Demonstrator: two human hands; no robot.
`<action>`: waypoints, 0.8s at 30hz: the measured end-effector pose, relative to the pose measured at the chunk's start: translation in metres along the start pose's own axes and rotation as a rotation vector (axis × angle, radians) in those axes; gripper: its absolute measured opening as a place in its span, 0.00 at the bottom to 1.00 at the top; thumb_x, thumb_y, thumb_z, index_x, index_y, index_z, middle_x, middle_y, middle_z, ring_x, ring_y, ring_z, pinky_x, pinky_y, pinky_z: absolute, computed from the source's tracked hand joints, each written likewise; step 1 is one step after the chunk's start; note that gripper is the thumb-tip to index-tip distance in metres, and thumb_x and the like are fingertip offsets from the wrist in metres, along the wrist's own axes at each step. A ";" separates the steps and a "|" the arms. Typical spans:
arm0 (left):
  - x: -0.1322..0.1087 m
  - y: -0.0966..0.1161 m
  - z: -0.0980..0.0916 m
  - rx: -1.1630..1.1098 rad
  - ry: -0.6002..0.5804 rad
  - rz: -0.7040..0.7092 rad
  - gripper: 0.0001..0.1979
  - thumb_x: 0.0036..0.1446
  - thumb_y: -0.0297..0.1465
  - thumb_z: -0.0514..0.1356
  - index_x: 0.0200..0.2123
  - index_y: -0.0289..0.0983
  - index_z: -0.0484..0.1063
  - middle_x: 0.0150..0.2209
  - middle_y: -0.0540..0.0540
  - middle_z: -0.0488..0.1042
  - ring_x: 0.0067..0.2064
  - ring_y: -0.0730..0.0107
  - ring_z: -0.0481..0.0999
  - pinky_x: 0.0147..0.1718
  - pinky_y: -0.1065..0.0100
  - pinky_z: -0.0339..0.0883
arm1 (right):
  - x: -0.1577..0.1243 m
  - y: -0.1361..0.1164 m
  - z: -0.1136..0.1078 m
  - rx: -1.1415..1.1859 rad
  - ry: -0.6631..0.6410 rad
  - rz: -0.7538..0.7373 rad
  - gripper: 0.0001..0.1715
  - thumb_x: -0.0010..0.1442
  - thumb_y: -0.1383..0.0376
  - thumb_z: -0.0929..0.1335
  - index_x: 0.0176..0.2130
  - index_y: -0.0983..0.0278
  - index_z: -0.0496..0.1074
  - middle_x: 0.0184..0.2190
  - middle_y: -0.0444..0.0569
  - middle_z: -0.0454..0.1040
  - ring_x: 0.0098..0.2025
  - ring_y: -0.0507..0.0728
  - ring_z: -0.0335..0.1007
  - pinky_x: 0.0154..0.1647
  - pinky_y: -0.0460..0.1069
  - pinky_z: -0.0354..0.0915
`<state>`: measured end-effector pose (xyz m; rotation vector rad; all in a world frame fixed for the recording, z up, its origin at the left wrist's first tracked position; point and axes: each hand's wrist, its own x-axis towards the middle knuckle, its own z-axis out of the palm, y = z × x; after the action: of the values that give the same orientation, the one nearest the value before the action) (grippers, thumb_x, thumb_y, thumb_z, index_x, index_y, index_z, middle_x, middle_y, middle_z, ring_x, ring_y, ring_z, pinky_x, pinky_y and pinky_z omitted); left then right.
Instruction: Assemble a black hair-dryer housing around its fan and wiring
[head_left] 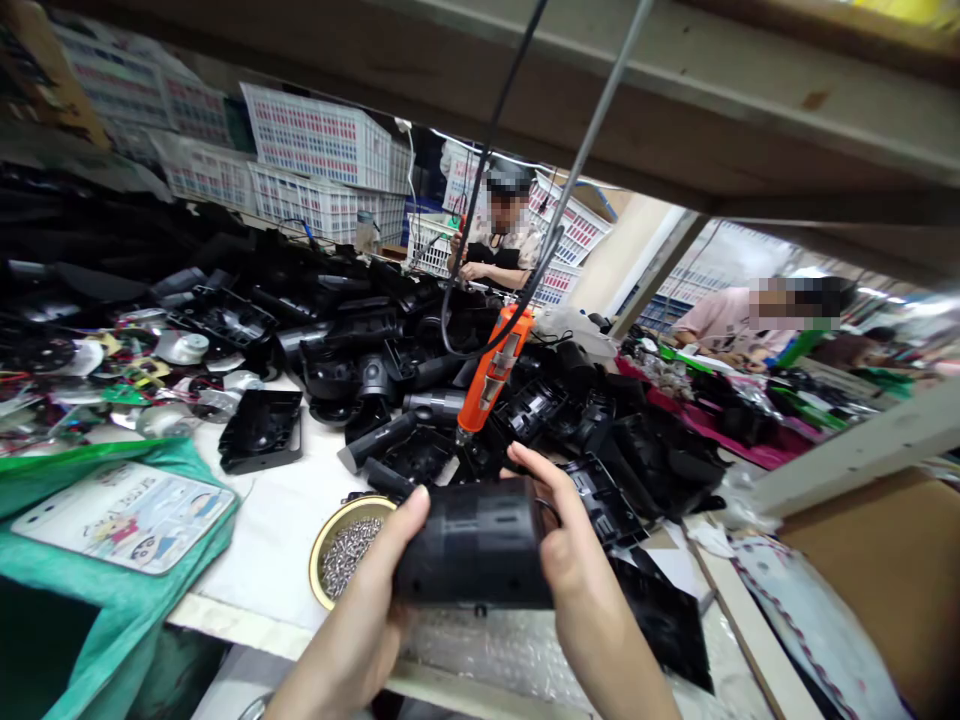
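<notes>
In the head view, both hands hold one black plastic housing (472, 545) at the near edge of the tabletop (262, 540), just above it. The left hand (360, 625) grips the housing's left end, its thumb pressed up along that end and the fingers (412, 505) clenched on the part. The right hand (577, 575) grips the right end, fingers wrapped over the top, the forefinger stretched along the far upper edge.

Just beyond the housing an orange electric screwdriver (495, 370) hangs tilted from a black cable (487, 170), its tip pointing down near the forefinger. To the near left of the housing a round metal dish of screws (346, 555) sits on the tabletop. Farther left lies a green cloth (112, 590) with a printed cartoon card (127, 515) on it. A large heap of black plastic parts (375, 350) fills the far tabletop. White crates (315, 135) are stacked at the far left. Two other people sit at the far side, one behind the screwdriver, one to the right.
</notes>
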<state>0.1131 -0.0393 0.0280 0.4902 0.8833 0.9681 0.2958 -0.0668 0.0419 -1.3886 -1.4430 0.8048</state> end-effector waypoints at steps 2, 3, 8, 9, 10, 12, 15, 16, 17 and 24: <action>0.002 0.004 -0.005 -0.184 -0.088 -0.167 0.20 0.66 0.46 0.61 0.42 0.35 0.81 0.35 0.42 0.85 0.33 0.59 0.84 0.29 0.64 0.80 | 0.003 -0.008 0.000 0.016 -0.107 -0.056 0.41 0.62 0.33 0.65 0.67 0.44 0.64 0.68 0.44 0.66 0.68 0.65 0.64 0.70 0.60 0.60; 0.003 0.005 -0.009 -0.244 -0.167 -0.212 0.21 0.66 0.46 0.60 0.41 0.34 0.82 0.35 0.40 0.86 0.31 0.57 0.85 0.28 0.61 0.81 | 0.005 -0.010 0.001 0.027 -0.124 -0.076 0.41 0.62 0.34 0.66 0.67 0.44 0.63 0.68 0.44 0.66 0.67 0.65 0.64 0.69 0.60 0.60; 0.010 0.004 -0.026 -0.310 -0.472 -0.318 0.32 0.52 0.55 0.69 0.41 0.30 0.84 0.34 0.36 0.86 0.29 0.50 0.87 0.26 0.69 0.80 | 0.006 -0.013 0.006 -0.093 0.125 -0.377 0.29 0.72 0.44 0.62 0.67 0.44 0.63 0.71 0.45 0.61 0.68 0.65 0.63 0.63 0.60 0.66; 0.010 0.003 -0.026 -0.288 -0.497 -0.342 0.34 0.50 0.57 0.70 0.41 0.29 0.84 0.33 0.36 0.86 0.28 0.52 0.87 0.26 0.71 0.79 | 0.005 -0.014 0.007 -0.138 0.148 -0.481 0.29 0.73 0.45 0.61 0.67 0.46 0.64 0.71 0.46 0.60 0.68 0.65 0.62 0.64 0.60 0.65; 0.009 0.002 -0.026 -0.265 -0.518 -0.360 0.36 0.49 0.59 0.69 0.40 0.29 0.85 0.32 0.36 0.86 0.27 0.55 0.86 0.25 0.73 0.78 | 0.005 -0.015 0.007 -0.185 0.150 -0.584 0.30 0.73 0.44 0.60 0.67 0.49 0.66 0.71 0.48 0.61 0.68 0.66 0.62 0.65 0.61 0.64; 0.005 0.000 -0.024 -0.214 -0.566 -0.373 0.41 0.50 0.65 0.64 0.37 0.28 0.84 0.29 0.36 0.85 0.25 0.62 0.85 0.23 0.77 0.75 | 0.007 -0.017 0.009 -0.250 0.138 -0.751 0.33 0.71 0.42 0.61 0.66 0.54 0.67 0.68 0.51 0.64 0.66 0.65 0.65 0.65 0.60 0.64; -0.004 0.001 -0.019 -0.087 -0.597 -0.277 0.49 0.57 0.69 0.48 0.41 0.28 0.83 0.30 0.33 0.85 0.24 0.66 0.84 0.23 0.78 0.72 | 0.013 -0.017 0.011 -0.201 0.175 -0.767 0.29 0.70 0.45 0.65 0.62 0.57 0.71 0.59 0.53 0.73 0.58 0.64 0.71 0.57 0.59 0.68; -0.007 0.001 -0.016 -0.039 -0.540 -0.183 0.47 0.59 0.68 0.46 0.44 0.30 0.82 0.32 0.34 0.85 0.26 0.65 0.84 0.25 0.75 0.73 | 0.014 -0.016 0.013 -0.158 0.210 -0.729 0.27 0.70 0.47 0.65 0.59 0.58 0.73 0.56 0.53 0.74 0.57 0.64 0.72 0.56 0.59 0.68; -0.009 0.001 -0.014 0.003 -0.438 -0.051 0.43 0.61 0.66 0.48 0.49 0.33 0.81 0.37 0.35 0.86 0.30 0.63 0.85 0.30 0.72 0.76 | 0.016 -0.015 0.015 -0.119 0.245 -0.685 0.25 0.70 0.47 0.65 0.56 0.58 0.75 0.54 0.53 0.75 0.55 0.64 0.72 0.55 0.60 0.68; -0.014 -0.015 0.000 0.075 -0.011 0.886 0.26 0.59 0.57 0.61 0.48 0.44 0.78 0.54 0.43 0.78 0.58 0.49 0.75 0.57 0.57 0.67 | 0.007 -0.010 0.046 0.014 0.402 -0.544 0.24 0.66 0.44 0.68 0.50 0.57 0.76 0.49 0.50 0.76 0.54 0.63 0.72 0.55 0.57 0.67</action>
<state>0.1164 -0.0590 0.0235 0.9894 0.6848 1.7317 0.2499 -0.0546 0.0371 -0.9969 -1.3883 0.1738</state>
